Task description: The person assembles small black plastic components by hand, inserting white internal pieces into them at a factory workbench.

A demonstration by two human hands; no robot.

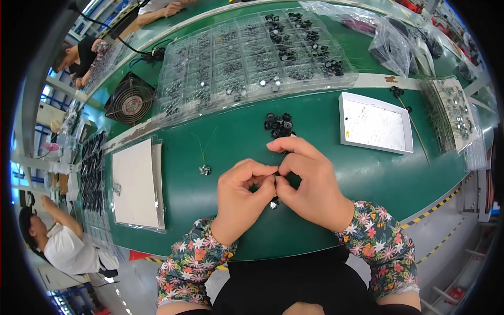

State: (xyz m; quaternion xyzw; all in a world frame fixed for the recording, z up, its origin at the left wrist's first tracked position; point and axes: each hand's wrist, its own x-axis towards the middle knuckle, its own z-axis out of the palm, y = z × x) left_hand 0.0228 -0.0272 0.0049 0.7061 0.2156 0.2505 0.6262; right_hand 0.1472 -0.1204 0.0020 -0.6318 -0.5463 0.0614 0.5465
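My left hand and my right hand meet over the green table, thumbs and forefingers pinched together fingertip to fingertip. Something small and dark shows between them, mostly hidden by the fingers. Just below the fingertips is a small black and silver part; whether it hangs from the fingers or lies on the table I cannot tell. Beyond my right hand sits a pile of round black plastic parts. Left of my left hand lies a silver part with thin wire leads.
A clear compartment tray of small parts spans the back. To the right are a shallow white box, a thin stick and wired silver parts on a board. Leftward lie pale sheets and a black fan. Other people sit nearby.
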